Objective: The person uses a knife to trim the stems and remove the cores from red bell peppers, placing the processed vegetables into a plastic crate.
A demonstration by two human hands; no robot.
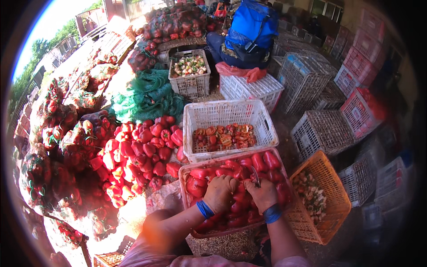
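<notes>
A crate of red bell peppers (230, 218) stands right before me, filled almost to the rim. Both hands wear tan gloves with blue bands at the wrists. My right hand (263, 194) grips a small curved metal tool (256, 176), its bright edge pointing up and away from me. Close by on the left, my left hand (221, 193) has its fingers curled down over the peppers; whether it holds one is hidden. Just beyond this crate, a white plastic crate (230, 151) contains orange-red pepper pieces (227, 137) on its bottom.
Loose red peppers (140, 153) are heaped at left, beside full mesh sacks (63, 167). Green netting (143, 96) lies behind them. An orange crate (333, 197) with pale-and-green scraps leans at right. Another crate of cores (189, 81) and a seated person in blue (248, 30) are ahead.
</notes>
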